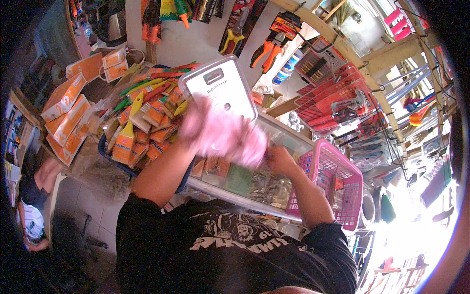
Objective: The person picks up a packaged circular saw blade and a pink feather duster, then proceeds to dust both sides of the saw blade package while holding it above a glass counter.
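A white flat case (229,86) with a clear rim and a hang slot stands in front of me, tilted, bearing a maker's name. A pink cloth (231,136), smeared by motion, covers its lower part. My left hand (196,117) is at the case's lower left, against the cloth. It is too blurred to tell what its fingers grip. At the cloth's right end, my right hand (281,160) is closed on it. Left of the case, paintbrushes (147,114) with yellow, green and red handles and orange wrappers fill a dark blue basket (104,150).
A glass-topped counter (238,198) runs below the hands, with a pink plastic basket (358,183) at its right. Orange cartons (66,110) stand at left. Carded pliers (270,47) and red tool packs (337,99) hang ahead. Another person (33,220) is at far left.
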Demonstrator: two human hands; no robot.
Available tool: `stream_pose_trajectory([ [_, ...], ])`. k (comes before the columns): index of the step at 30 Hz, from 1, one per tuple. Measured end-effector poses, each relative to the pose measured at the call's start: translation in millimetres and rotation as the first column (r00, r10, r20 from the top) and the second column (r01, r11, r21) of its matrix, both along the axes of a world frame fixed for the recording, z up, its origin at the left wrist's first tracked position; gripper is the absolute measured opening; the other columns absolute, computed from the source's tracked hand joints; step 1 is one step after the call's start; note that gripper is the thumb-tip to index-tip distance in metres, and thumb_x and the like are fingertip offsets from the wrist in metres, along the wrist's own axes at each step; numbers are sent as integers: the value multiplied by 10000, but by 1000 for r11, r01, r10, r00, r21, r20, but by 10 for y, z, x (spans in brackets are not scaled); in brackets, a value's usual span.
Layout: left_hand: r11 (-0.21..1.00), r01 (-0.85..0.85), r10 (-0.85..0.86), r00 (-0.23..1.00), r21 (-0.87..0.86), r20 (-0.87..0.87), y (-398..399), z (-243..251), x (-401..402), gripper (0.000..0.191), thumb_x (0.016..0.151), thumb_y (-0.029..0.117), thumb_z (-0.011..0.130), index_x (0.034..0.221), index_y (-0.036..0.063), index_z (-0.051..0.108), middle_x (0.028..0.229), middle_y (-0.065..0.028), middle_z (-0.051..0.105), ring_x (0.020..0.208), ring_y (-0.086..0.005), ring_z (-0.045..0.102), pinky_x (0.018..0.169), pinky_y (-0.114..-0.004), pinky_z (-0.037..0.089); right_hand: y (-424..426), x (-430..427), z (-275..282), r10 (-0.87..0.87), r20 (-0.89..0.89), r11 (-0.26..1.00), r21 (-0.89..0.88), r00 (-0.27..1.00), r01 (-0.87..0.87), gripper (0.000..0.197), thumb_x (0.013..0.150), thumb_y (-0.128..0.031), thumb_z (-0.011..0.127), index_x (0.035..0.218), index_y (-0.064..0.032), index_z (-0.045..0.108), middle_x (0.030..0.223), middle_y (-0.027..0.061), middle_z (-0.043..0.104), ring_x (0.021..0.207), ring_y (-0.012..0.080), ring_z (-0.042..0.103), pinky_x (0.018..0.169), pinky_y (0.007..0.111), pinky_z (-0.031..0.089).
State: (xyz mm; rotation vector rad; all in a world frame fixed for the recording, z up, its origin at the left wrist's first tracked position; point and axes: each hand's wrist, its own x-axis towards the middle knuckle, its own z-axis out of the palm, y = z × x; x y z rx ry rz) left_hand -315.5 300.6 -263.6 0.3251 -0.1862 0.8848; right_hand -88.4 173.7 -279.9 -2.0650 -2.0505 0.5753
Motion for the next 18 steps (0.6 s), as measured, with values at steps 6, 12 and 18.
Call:
stream_pose_trajectory([
  [6, 989, 91, -103, 990, 120, 97, 48, -117, -31, 507, 889, 435, 376, 1238, 68, 404, 1158, -115, 509, 1006, -257, 532, 868, -427, 443, 19, 95, -162, -68, -65, 998, 2, 996, 69, 289, 786, -244, 548, 955, -13, 581, 855, 228, 599, 809, 351, 584, 738, 410, 452],
  [12, 978, 114, -126, 990, 177, 58, 34, -132, -31, 556, 884, 491, 364, 1252, 76, 397, 1188, -92, 501, 1098, -215, 477, 943, -371, 388, -6, -17, -131, -134, -104, 990, -56, 985, 129, 309, 792, -272, 520, 977, -29, 573, 904, 235, 594, 882, 392, 565, 776, 448, 448],
  [18, 997, 72, -74, 994, -33, -80, 96, -244, 70, 500, 879, 442, 392, 1217, 76, 437, 1126, -72, 537, 955, -215, 552, 839, -384, 466, 15, -28, -84, 18, -74, 998, -66, 997, -23, 286, 782, -252, 515, 945, -24, 575, 897, 230, 596, 891, 392, 561, 754, 457, 449],
])
